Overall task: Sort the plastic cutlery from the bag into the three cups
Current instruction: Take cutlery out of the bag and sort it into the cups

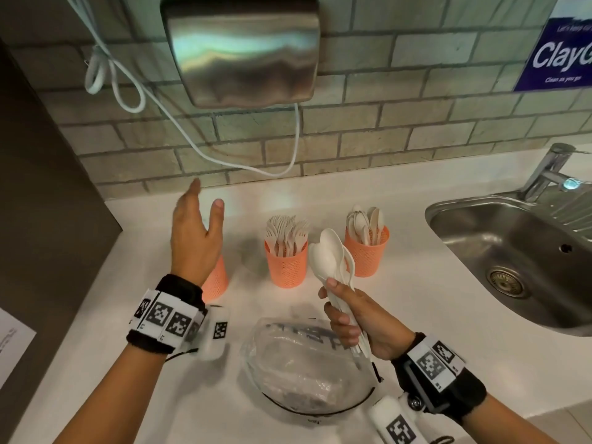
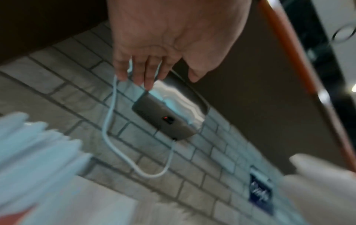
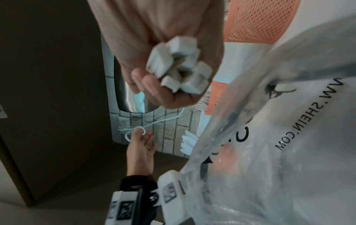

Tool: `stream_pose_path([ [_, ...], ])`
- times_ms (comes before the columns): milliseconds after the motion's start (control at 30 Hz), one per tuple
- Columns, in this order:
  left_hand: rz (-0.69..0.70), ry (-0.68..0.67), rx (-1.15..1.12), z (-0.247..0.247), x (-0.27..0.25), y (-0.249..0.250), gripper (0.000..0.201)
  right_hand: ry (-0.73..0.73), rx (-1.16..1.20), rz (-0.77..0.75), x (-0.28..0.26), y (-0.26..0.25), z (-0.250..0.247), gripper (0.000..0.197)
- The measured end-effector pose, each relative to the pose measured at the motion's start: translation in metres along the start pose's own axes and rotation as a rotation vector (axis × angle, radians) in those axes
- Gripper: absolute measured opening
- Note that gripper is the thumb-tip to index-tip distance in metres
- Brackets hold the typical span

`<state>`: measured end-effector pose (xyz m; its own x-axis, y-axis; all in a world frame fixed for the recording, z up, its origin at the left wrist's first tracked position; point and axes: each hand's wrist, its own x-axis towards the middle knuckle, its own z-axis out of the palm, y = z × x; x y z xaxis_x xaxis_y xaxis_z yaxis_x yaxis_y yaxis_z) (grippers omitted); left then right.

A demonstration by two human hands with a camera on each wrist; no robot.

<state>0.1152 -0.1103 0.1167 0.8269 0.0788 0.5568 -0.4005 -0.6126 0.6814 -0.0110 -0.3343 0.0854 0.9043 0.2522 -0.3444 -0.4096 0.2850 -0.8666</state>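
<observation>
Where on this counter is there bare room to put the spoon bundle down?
Bare counter lies between the spoon cup and the sink, and behind the cups toward the tiled wall. It is crowded between the fork cup, the bag and the right hand.

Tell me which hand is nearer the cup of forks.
Right. The right hand, gripping spoons, is just right of the fork cup; the open left hand is farther left, above another cup.

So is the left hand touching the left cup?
Cannot tell. In the head view the open left hand overlaps the left cup and hides its rim; neither wrist view shows contact or a gap. The right hand grips the spoons.
</observation>
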Motion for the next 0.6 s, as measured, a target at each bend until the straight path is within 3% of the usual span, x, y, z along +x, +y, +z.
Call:
stream_pose_path([
  [133,-0.089,-0.215,-0.378,-0.001,-0.029,0.040,0.022,0.044,-0.024,-0.024,-0.002,0.004,0.001,0.030],
  [233,-0.229,-0.417,-0.572,0.009,-0.054,0.053,0.022,0.004,-0.017,-0.039,-0.006,0.008,0.001,0.033],
  [333,-0.290,-0.435,-0.624,0.020,-0.074,0.062,0.019,-0.087,-0.017,-0.043,-0.012,0.008,0.003,0.024],
  [400,-0.218,-0.374,-0.628,0.021,-0.078,0.068,0.014,-0.052,-0.127,-0.048,-0.014,0.009,0.005,0.016],
  [467,-0.061,-0.386,-0.604,0.016,-0.077,0.071,0.023,0.025,-0.343,-0.108,-0.016,0.013,0.006,0.014],
  [600,0.301,-0.682,-0.207,0.006,-0.075,0.075,0.046,0.130,-0.706,-0.292,-0.017,0.020,0.006,0.016],
])
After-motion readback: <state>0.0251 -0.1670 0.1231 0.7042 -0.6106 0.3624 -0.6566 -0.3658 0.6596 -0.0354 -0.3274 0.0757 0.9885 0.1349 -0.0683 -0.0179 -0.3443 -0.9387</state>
